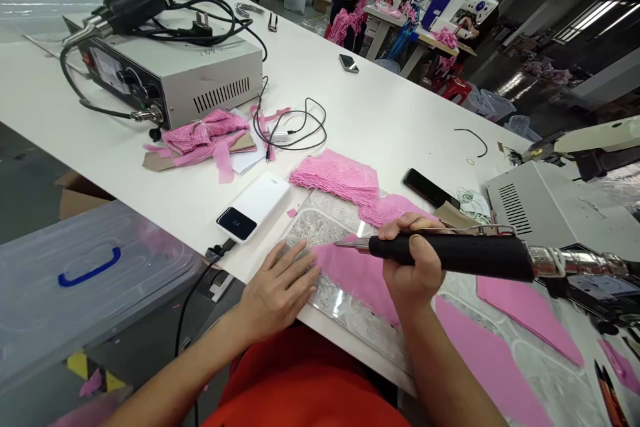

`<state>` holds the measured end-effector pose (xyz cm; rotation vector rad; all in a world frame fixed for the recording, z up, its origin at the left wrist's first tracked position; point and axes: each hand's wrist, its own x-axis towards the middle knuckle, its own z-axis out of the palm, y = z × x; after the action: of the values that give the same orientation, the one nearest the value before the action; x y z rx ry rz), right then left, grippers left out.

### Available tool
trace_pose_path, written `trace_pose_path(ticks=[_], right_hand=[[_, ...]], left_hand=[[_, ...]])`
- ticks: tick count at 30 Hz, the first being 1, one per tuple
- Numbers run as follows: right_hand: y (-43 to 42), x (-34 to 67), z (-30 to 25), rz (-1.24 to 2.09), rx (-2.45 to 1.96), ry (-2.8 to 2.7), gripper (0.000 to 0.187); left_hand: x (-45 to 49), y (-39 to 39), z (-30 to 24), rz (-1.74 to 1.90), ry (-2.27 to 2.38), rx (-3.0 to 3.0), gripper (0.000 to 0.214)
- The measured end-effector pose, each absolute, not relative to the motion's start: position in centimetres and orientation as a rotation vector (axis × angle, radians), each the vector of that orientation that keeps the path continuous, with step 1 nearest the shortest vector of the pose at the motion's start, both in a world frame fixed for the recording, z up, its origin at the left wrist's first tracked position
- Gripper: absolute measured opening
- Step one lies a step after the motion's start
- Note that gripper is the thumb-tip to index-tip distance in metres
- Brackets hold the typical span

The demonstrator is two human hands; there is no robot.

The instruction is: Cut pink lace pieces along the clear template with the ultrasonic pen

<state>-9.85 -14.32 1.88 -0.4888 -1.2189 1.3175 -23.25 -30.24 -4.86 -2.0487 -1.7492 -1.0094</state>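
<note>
Pink fabric panel (pixel 360 282) on the desk (pixel 370 120) is flanked at nine o'clock by the spread, empty left hand (pixel 280 287); a pointed tool (pixel 460 255) is gripped in the right hand (pixel 413 281) — tip placement seems underway, steadiness needed.

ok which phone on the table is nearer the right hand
The black phone just beyond the right hand, next to the pink lace fabric. The other phone lies farther off, near the far edge of the table.

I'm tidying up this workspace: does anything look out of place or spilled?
A small pink scrap lies loose by the white power bank, apart from the stacked pink fabric, so it looks stray. No spill shows.
</note>
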Motion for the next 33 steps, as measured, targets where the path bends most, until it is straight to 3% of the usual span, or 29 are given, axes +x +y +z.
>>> trace_pose_path(ticks=[33], right_hand=[[-12.5,-8.2,2.8,1.219,-0.556,-1.169,0.008]], left_hand=[[-22.4,-29.2,-4.0,-1.01,-1.728,-2.086,0.027]])
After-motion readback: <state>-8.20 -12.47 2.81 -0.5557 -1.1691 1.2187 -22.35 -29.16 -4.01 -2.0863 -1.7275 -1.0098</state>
